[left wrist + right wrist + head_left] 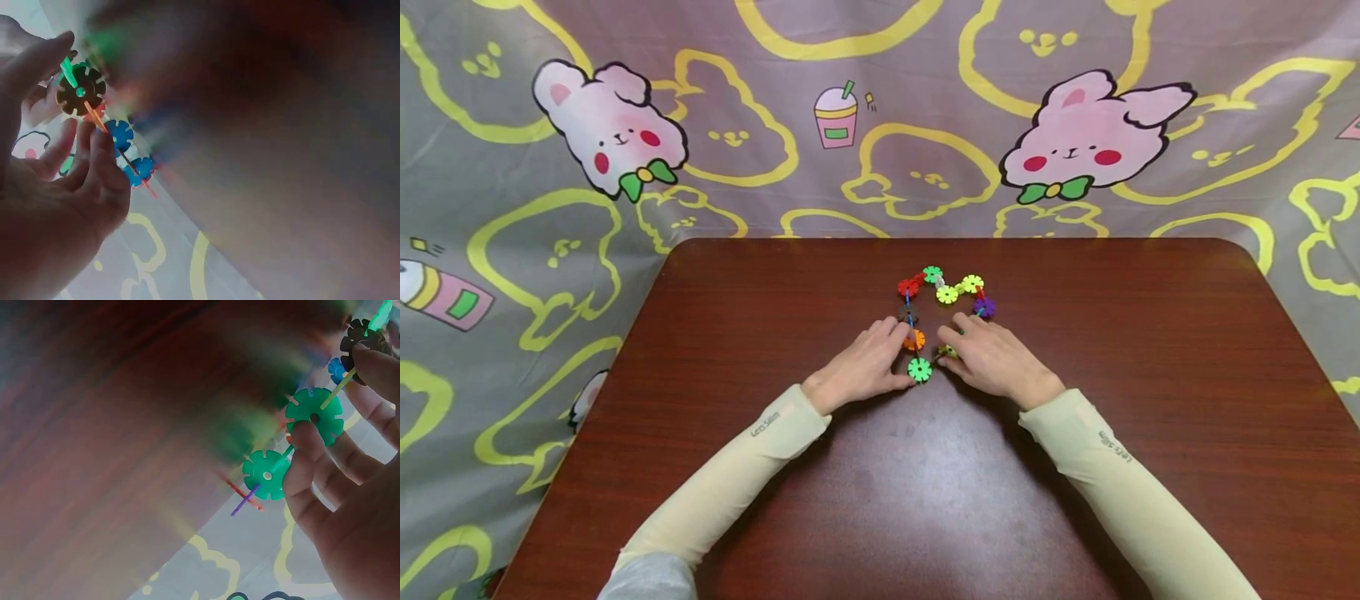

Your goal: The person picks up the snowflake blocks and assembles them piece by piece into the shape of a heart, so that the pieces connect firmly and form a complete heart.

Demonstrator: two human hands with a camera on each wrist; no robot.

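A loop-shaped chain of notched plastic snowflake discs, in several colours, lies on the table; its far side has a red disc (908,287) and a yellow disc (947,294). At the loop's near left, my left hand (868,358) holds the chain, its thumb by the light green disc (919,370) and its fingers by the orange disc (914,340). My right hand (992,354) grips the near right part. In the right wrist view its thumb is on a brown disc (358,356) and a finger is against a green disc (315,412). The two held ends are close together.
The dark wooden table (737,283) has rounded far corners. Behind it and along the left hangs a grey curtain (925,92) with yellow outlines and cartoon rabbits. Beyond my right fingers, a purple disc (984,308) is part of the chain.
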